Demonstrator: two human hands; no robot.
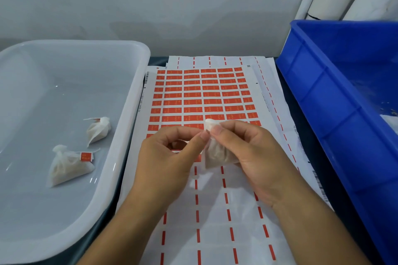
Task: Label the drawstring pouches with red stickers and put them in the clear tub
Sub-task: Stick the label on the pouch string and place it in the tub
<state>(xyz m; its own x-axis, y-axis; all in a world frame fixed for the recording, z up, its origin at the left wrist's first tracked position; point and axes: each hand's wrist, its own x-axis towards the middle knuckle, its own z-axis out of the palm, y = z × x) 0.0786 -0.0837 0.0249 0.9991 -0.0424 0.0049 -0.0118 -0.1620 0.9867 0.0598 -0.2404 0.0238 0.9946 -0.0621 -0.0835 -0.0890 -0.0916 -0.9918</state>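
Note:
A small white drawstring pouch hangs above the sticker sheet, held in my right hand, whose thumb and fingers pinch its gathered neck. My left hand meets it from the left, its thumb and forefinger pinching at the same neck; any sticker between the fingertips is hidden. The sheet of red stickers lies flat in the middle of the table. At the left stands the clear tub, holding two pouches: one with a red sticker on its string, another behind it.
A blue plastic bin stands at the right, close to the sheet. Used backing sheets with red dashes lie under my forearms and behind the sticker sheet. A grey wall closes the back.

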